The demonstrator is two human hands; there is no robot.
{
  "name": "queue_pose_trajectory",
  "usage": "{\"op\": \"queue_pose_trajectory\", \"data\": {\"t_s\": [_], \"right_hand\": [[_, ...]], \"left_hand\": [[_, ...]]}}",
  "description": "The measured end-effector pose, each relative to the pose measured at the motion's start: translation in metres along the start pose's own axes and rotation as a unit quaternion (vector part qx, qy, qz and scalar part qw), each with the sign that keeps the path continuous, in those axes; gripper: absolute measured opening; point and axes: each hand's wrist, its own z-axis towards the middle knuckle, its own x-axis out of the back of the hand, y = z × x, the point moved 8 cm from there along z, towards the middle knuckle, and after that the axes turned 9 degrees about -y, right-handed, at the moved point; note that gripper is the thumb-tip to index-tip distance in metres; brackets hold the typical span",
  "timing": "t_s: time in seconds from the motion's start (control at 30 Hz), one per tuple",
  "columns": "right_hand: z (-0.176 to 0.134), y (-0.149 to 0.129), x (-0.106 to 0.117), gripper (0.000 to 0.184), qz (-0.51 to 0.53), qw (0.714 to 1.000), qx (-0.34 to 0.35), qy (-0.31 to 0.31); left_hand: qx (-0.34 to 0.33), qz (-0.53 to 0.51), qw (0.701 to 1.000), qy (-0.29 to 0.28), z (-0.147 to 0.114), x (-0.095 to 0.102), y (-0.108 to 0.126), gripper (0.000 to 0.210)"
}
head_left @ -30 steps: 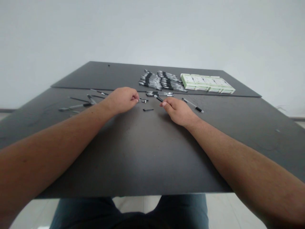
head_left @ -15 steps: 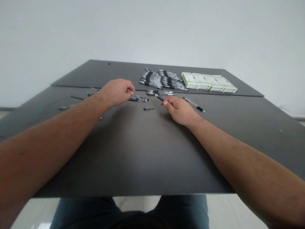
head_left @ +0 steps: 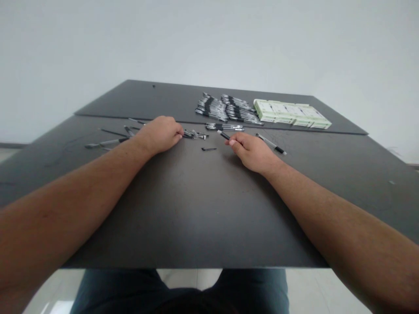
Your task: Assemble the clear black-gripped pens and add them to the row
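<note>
My right hand (head_left: 251, 150) is closed around a pen (head_left: 223, 134); its black grip and pale tip point to the far left. Low over the table, my left hand (head_left: 162, 134) has its fingers pinched together, and what they hold, if anything, is hidden. Just right of those fingertips lies a small heap of clear and black pen caps (head_left: 196, 134). A single black pen cap (head_left: 208, 149) rests between the two hands. Loose pen parts (head_left: 111, 143) lie beyond and beside my left forearm, partly covered by it.
Behind the hands is a short row of pens (head_left: 224, 127). Farther back lie stacked pens (head_left: 211, 107) and green-white boxes (head_left: 291, 113). One pen (head_left: 271, 144) lies right of my right hand. The dark table (head_left: 203, 218) has a seam across it.
My left hand has come down to the table beside the heap of caps. My right hand keeps the pen in nearly the same place. The view has shifted slightly.
</note>
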Motion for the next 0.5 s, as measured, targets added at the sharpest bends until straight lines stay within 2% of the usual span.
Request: {"op": "queue_pose_trajectory", "data": {"t_s": [0.1, 0.23, 0.4, 0.5], "right_hand": [[0.0, 0.0, 0.0, 0.038, 0.001, 1.0, -0.001, -0.002], [0.0, 0.0, 0.0, 0.038, -0.002, 1.0, -0.003, -0.005], [-0.001, -0.002, 0.0, 0.036, -0.003, 1.0, 0.003, -0.006], [-0.001, -0.003, -0.001, 0.036, 0.0, 1.0, 0.01, -0.008]], "left_hand": [[-0.005, 0.05, 0.998, -0.036, 0.0, -0.002, 0.001, 0.043], [-0.031, 0.066, 0.994, -0.078, -0.006, -0.002, 0.011, 0.039], [-0.05, 0.059, 0.995, -0.056, -0.014, 0.004, 0.019, 0.042], [-0.015, 0.004, 0.999, -0.03, -0.02, 0.015, 0.011, 0.04]]}}
